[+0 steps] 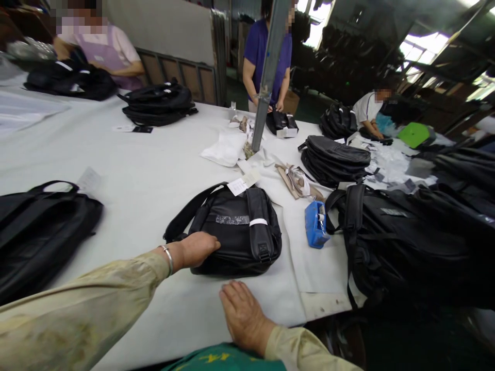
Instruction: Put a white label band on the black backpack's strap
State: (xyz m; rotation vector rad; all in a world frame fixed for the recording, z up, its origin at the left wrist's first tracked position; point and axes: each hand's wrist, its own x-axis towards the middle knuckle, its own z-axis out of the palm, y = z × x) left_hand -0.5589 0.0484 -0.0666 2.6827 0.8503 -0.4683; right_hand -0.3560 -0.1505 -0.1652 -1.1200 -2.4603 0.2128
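Left hand [199,248] rests flat on the black backpack [235,232], pinning it.
Right hand [243,314] lies open on the white surface [147,170], holding nothing.

Khaki sleeves [85,304] (stained), silver bangle [168,259], green apron [228,359].

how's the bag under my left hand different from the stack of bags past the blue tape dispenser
The bag is single, with the left hand on its near edge; the stack is several flat bags piled up, untouched. The bag carries a white tag and light strips; the stack shows none. Both are black.
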